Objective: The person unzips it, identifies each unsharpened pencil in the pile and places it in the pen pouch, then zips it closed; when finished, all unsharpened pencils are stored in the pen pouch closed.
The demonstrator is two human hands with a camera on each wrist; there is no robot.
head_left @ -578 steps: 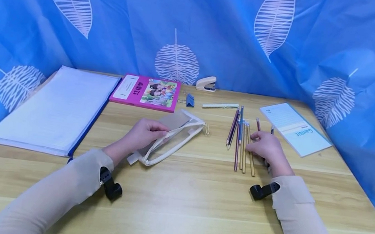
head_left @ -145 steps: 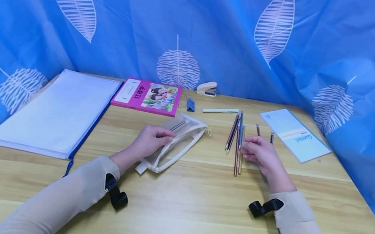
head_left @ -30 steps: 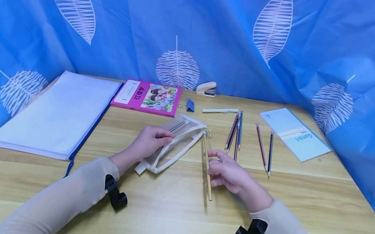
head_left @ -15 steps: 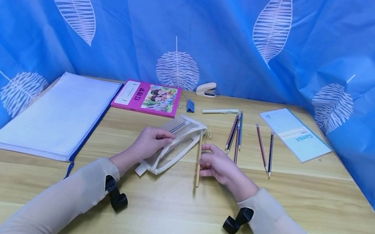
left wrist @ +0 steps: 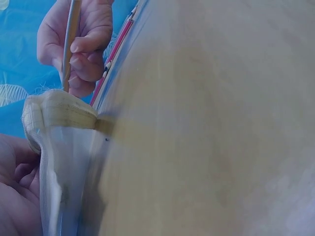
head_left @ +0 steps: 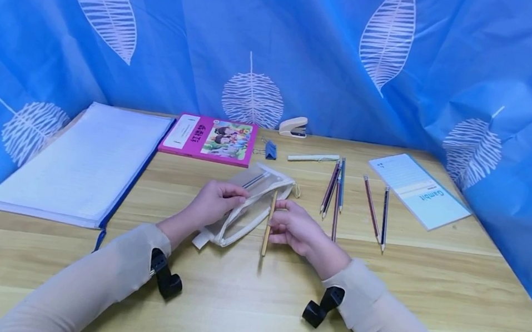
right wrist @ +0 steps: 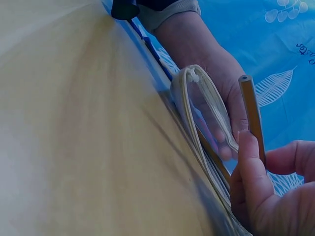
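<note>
My left hand (head_left: 213, 201) pinches the back edge of a see-through zip pencil case (head_left: 252, 226) with cream trim, its mouth standing open. Thin dark pencil shapes (head_left: 255, 180) show through its far side. Between thumb and fingers, my right hand (head_left: 296, 227) pinches a gold pencil (head_left: 268, 228); its far end overlaps the case's mouth. The pencil's near end (right wrist: 248, 81) is flat and unsharpened in the right wrist view. In the left wrist view the case's fabric corner (left wrist: 59, 110) hides the pencil's lower end.
Several dark striped pencils (head_left: 331, 188) lie right of the case, with a red one (head_left: 371, 208) and a black one (head_left: 384, 218) farther right. Behind are a notepad (head_left: 419, 192), pale pen (head_left: 313, 157), binder clip (head_left: 270, 150), stapler (head_left: 293, 126) and pink book (head_left: 209, 139). A white zip folder (head_left: 79, 164) lies left.
Over the last second my right hand has carried the gold pencil left to the case's mouth; my left hand has stayed. The gold pencils seen earlier on the table at right are gone from there.
</note>
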